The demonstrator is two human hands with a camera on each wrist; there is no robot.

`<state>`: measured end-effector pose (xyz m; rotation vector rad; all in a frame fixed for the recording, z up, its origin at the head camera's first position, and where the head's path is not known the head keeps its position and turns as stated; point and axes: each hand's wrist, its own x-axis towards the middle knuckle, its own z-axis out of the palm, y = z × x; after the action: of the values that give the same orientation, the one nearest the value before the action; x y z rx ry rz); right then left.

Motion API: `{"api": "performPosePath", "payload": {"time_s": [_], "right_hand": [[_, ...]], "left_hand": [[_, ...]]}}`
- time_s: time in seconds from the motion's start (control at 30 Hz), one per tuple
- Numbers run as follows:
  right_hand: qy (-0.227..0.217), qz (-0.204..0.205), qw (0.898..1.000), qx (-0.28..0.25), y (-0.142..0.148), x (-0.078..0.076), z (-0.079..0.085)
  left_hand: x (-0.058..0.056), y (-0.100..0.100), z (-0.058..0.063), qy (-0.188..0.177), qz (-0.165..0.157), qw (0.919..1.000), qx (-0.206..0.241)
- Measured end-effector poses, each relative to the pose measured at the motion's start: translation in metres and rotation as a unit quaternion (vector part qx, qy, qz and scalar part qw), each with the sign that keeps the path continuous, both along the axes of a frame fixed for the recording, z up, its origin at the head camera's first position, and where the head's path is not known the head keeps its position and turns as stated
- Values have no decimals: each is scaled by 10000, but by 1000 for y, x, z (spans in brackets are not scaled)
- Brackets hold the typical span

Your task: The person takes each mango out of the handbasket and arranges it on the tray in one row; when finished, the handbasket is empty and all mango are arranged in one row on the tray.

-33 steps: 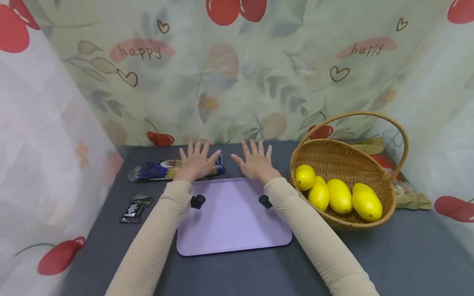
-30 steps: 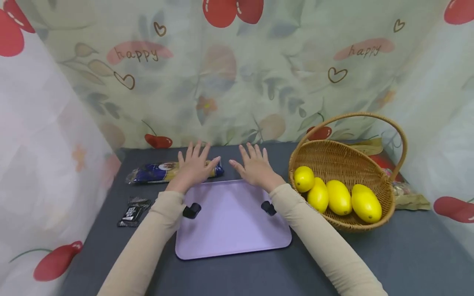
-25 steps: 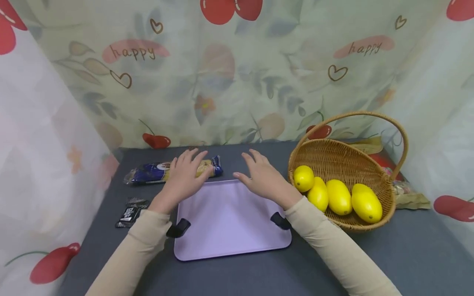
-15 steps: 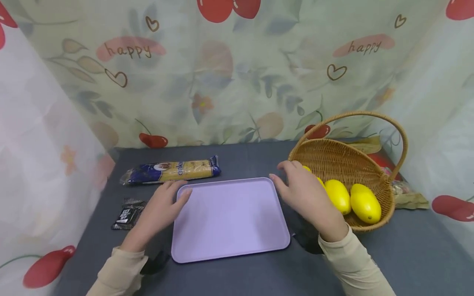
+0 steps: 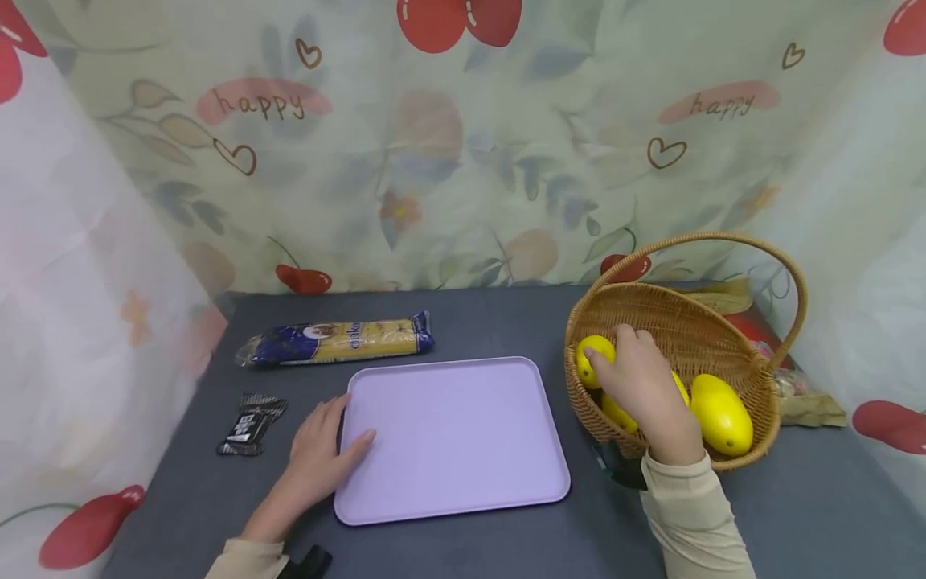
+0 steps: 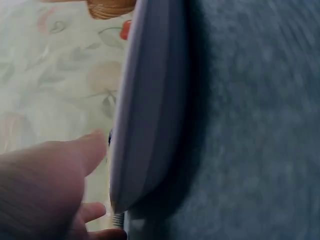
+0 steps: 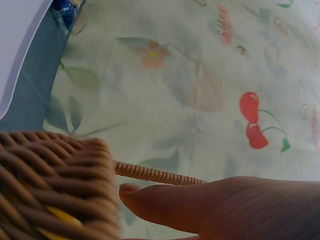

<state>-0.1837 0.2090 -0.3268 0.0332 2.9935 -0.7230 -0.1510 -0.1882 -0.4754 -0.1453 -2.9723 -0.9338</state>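
My left hand (image 5: 318, 458) is at the left side of a lilac rectangular tray (image 5: 448, 442), its thumb over the rim and its other fingers along the outer edge. In the left wrist view that thumb (image 6: 87, 152) lies close beside the tray's raised edge. Over a wicker basket (image 5: 694, 322) on the right, my right hand (image 5: 640, 386) reaches in among several yellow lemon-like fruits (image 5: 721, 414). Its thumb overlaps the leftmost fruit (image 5: 596, 344); the hand covers parts of the middle ones. The right wrist view shows the thumb (image 7: 170, 200) extended near the woven rim; the other fingers are mostly hidden.
A blue-and-yellow pasta packet (image 5: 354, 339) lies behind the tray. A small black wrapped snack (image 5: 251, 425) is left of my left hand. Brown paper and red packaging (image 5: 810, 406) sit behind the basket, whose tall handle (image 5: 723, 237) arches over it. Printed curtains enclose the grey table.
Both hands have drawn back from beyond the tray's far edge and spread apart. The left has come to the tray's left edge, the right has moved over the basket.
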Motion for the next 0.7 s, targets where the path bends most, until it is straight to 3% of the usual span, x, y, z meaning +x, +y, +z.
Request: {"api": "performPosePath", "payload": {"time_s": [0.37,0.7], "right_hand": [[-61,-154,9997,157,-1,-5,-16],[-194,-20,9996,185,-3,-9,-20]], "left_hand": [[0,-4,-21,281,-180,9994,111],[-2,-8,-22,200,-231,9995,35]]}}
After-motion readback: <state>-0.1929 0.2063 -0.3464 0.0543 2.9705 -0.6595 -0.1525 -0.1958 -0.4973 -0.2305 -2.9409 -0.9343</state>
